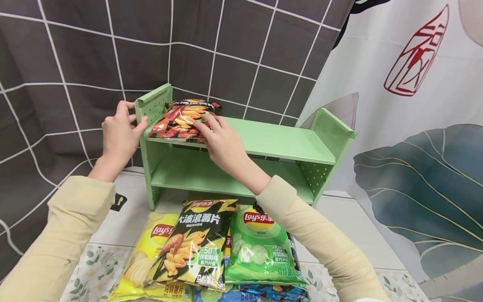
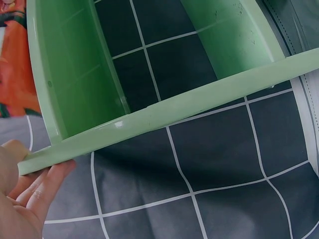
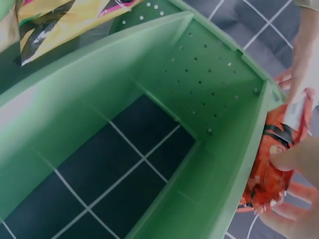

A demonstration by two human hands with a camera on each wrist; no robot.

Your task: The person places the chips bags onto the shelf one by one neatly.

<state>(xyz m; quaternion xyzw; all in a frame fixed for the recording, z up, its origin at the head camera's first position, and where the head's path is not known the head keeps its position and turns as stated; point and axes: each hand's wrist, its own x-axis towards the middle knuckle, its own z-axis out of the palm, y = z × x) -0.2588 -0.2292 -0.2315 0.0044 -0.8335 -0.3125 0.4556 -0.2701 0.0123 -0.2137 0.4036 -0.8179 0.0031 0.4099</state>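
Note:
A green two-tier shelf [image 1: 279, 138] stands against a dark checked curtain. My left hand [image 1: 120, 132] grips the front edge of its left end panel, thumb on one side and fingers on the other, as the left wrist view shows around the panel [image 2: 164, 112]. On the top tier, beside that panel, lies a red bag of potato chips [image 1: 179, 119]. My right hand [image 1: 226, 142] holds this bag near its right part, thumb and fingers spread across the red wrapper [image 3: 271, 169]. Part of the bag is hidden by the fingers.
Below the shelf's front lie a yellow chip bag [image 1: 141, 268], a black one [image 1: 196, 243], a green one [image 1: 260, 251] and blue ones [image 1: 275, 290], overlapping on a floral surface [image 1: 90, 268]. A small black item [image 1: 118, 202] sits left of the shelf.

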